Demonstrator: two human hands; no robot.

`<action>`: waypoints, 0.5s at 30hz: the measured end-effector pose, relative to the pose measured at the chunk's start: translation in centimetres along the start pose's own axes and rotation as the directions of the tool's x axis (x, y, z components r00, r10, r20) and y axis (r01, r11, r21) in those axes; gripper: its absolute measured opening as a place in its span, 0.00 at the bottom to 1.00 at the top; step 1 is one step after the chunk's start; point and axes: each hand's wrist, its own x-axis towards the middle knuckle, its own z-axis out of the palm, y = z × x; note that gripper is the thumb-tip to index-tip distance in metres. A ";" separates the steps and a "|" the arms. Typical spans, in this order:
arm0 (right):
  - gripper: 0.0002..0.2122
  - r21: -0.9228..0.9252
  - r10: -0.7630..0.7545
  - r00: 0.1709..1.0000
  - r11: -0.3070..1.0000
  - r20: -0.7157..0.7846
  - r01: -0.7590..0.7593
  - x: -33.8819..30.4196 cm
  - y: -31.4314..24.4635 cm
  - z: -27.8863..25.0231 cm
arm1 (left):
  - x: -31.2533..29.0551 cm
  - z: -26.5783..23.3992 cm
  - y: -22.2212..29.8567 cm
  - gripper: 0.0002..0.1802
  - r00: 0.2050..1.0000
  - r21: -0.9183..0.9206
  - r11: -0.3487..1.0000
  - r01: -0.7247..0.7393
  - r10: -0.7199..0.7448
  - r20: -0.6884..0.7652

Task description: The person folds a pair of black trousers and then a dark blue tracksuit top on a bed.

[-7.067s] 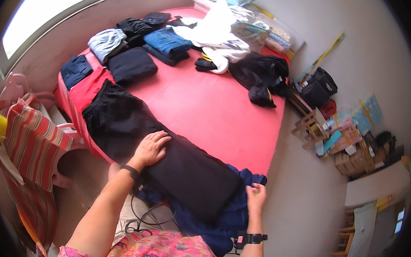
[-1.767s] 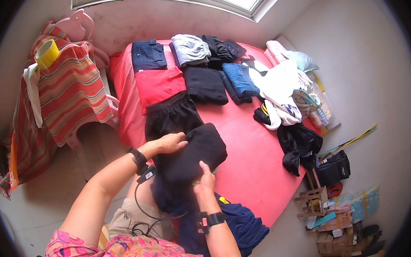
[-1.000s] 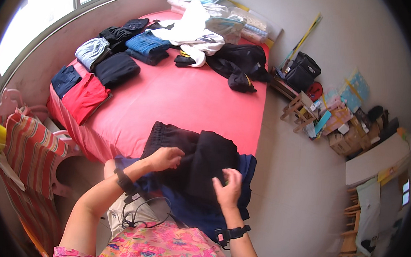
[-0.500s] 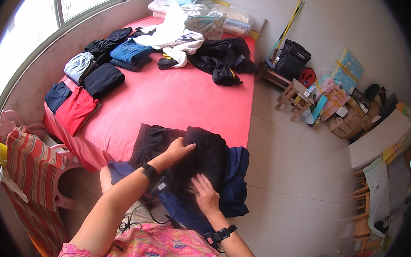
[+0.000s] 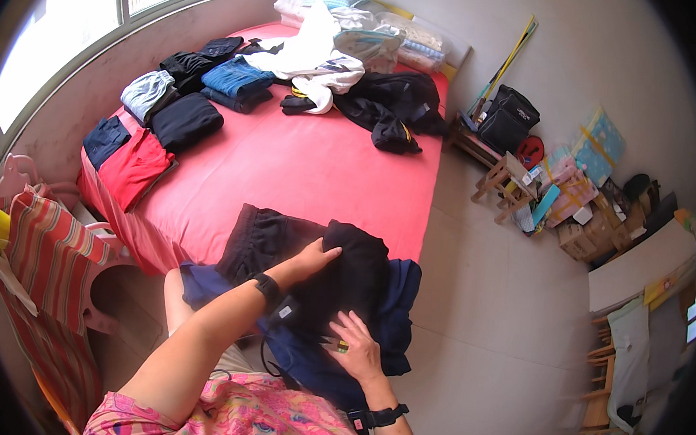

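Black trousers [image 5: 357,270] are lying at the lower centre of the frame, directly under the fingers of the left hand [image 5: 311,261] and just above those of the right hand [image 5: 360,355]. They are showing a gathered waistband at their left end and a thick, folded-over layer at their right, while a dark-blue garment [image 5: 399,316] is spreading out beneath them by the near edge of the pinkish-red bed [image 5: 304,159]. One left digit is stretching across the fold — whether the others are gripping cloth I cannot tell — and the right fingers are fanning loosely apart, holding nothing.
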 end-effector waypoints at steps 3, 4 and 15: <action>0.21 0.138 0.048 0.982 0.990 -0.185 -0.022 1.1 1.2 0.7 | -0.7 0.7 0.3 0.31 0.973 0.341 0.928 0.151 -0.078 -0.219; 0.19 0.160 0.057 0.965 0.987 -0.254 -0.016 2.3 1.2 0.3 | -0.9 1.5 0.2 0.32 0.929 0.493 0.870 -0.022 0.200 -0.311; 0.25 -0.219 0.141 0.929 0.949 -0.343 -0.225 10.0 7.6 2.3 | -2.7 4.2 0.7 0.39 0.902 0.964 0.217 -0.157 0.429 0.051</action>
